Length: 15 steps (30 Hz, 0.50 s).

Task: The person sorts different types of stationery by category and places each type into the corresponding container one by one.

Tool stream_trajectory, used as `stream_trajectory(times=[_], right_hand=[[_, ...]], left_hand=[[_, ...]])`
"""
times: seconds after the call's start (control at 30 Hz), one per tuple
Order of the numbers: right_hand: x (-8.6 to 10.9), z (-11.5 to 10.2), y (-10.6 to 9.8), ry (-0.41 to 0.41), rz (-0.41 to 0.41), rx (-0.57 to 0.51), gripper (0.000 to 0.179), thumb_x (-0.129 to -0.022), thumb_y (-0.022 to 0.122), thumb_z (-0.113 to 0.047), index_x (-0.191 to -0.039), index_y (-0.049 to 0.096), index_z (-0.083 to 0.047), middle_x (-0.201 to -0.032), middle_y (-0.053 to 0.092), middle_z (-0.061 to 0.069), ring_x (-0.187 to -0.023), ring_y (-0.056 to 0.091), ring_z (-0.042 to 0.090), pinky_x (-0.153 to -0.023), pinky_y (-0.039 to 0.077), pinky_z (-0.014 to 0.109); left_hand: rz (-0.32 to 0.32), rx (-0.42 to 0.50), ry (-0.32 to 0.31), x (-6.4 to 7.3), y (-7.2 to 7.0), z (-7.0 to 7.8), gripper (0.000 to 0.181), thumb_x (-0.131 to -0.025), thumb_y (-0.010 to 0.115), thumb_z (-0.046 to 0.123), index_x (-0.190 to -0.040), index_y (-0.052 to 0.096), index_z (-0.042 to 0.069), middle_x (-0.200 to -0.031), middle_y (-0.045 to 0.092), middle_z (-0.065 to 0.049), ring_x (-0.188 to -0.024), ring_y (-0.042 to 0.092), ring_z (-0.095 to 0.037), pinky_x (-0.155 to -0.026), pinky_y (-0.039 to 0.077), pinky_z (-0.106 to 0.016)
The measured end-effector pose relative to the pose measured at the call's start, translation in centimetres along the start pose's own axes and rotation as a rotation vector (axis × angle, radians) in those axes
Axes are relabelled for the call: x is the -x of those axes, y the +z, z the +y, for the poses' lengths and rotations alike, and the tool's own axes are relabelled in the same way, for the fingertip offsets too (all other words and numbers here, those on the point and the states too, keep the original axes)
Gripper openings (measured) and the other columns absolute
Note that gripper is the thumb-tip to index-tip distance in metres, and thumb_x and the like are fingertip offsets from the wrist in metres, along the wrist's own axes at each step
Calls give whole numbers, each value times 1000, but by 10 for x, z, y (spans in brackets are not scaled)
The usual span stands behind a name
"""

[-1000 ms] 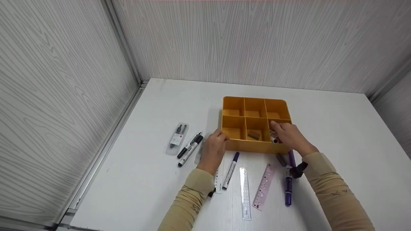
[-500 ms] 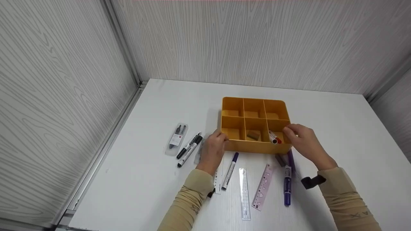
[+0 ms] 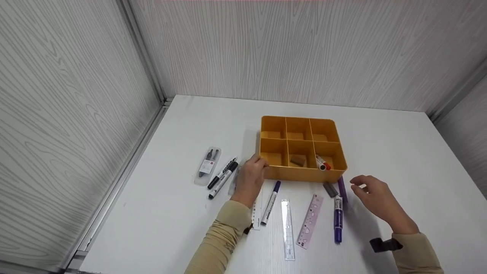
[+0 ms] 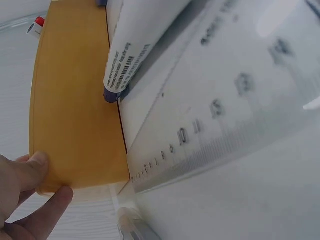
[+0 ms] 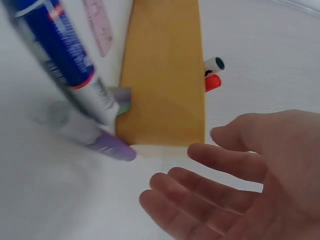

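My left hand (image 3: 249,180) grips the front left corner of a yellow six-compartment box (image 3: 300,174). In the left wrist view its thumb (image 4: 37,167) lies on the front wall and a finger reaches round the corner. My right hand (image 3: 382,201) is off the box's front right corner, fingers loosely bent, holding nothing. Nearest to it lie a purple pen (image 3: 342,190), a dark blue double-ended marker (image 3: 338,219) and a grey eraser (image 3: 330,189). A white marker (image 3: 320,163) with a red-tipped one (image 3: 328,166) leans in the front right compartment; brownish erasers (image 3: 297,160) lie in the front middle one.
Before the box lie a purple-capped marker (image 3: 271,203), a clear ruler (image 3: 288,230) and a pink ruler (image 3: 310,220). Another ruler (image 3: 257,215) is partly under my left arm. Farther left are two black markers (image 3: 223,179) and a compass case (image 3: 207,166).
My right hand has come out of the front right compartment, leaving the markers there, and moved right and toward me. My left hand keeps its grip on the box corner.
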State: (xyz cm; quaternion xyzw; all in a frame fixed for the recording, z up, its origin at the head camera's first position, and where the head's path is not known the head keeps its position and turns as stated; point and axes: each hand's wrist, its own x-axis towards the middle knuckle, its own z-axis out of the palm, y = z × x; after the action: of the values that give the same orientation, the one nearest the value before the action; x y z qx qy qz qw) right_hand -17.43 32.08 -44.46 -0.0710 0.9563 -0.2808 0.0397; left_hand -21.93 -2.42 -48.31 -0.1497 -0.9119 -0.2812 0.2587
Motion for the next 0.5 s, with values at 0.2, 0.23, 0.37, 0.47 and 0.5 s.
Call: stream_trajectory(times=[0.2, 0.23, 0.37, 0.47, 0.5], right_hand=[[4, 6, 16, -7, -120, 34, 28, -97, 60, -13, -123, 62, -2, -114, 62, 22, -92, 62, 27, -75, 57, 40], [4, 6, 18, -10, -131, 35, 27, -96, 60, -12, -121, 64, -2, -112, 63, 20, -91, 62, 25, -74, 56, 39], [2, 5, 25, -2, -161, 44, 22, -95, 60, -9, -115, 67, -4, -106, 63, 16, -87, 60, 22, -75, 57, 39], [0, 4, 29, 20, -172, 53, 21, -95, 60, -7, -114, 68, -3, -103, 62, 14, -86, 57, 21, -76, 57, 40], [-1, 3, 30, 23, -171, 56, 21, -95, 60, -7, -113, 69, -3, -102, 62, 14, -85, 57, 21, -77, 57, 40]], left_hand=[[-26, -11, -14, 2, -2, -1, 3, -90, 70, 12, -91, 72, 11, -94, 64, 0, -84, 67, -17, -74, 57, -27], [-28, -14, -17, 2, -2, -1, 3, -90, 70, 12, -91, 72, 11, -94, 64, 0, -85, 67, -17, -75, 57, -27], [-28, -20, -20, 2, -1, 1, 3, -89, 71, 10, -92, 72, 10, -94, 64, 0, -86, 67, -16, -76, 57, -26], [-22, -22, -12, 1, -1, 1, 3, -89, 71, 11, -91, 72, 10, -93, 64, 0, -84, 67, -16, -75, 57, -26], [-19, -23, -11, 1, -1, 1, 3, -89, 71, 12, -91, 72, 10, -93, 64, 0, -84, 67, -16, -74, 56, -27]])
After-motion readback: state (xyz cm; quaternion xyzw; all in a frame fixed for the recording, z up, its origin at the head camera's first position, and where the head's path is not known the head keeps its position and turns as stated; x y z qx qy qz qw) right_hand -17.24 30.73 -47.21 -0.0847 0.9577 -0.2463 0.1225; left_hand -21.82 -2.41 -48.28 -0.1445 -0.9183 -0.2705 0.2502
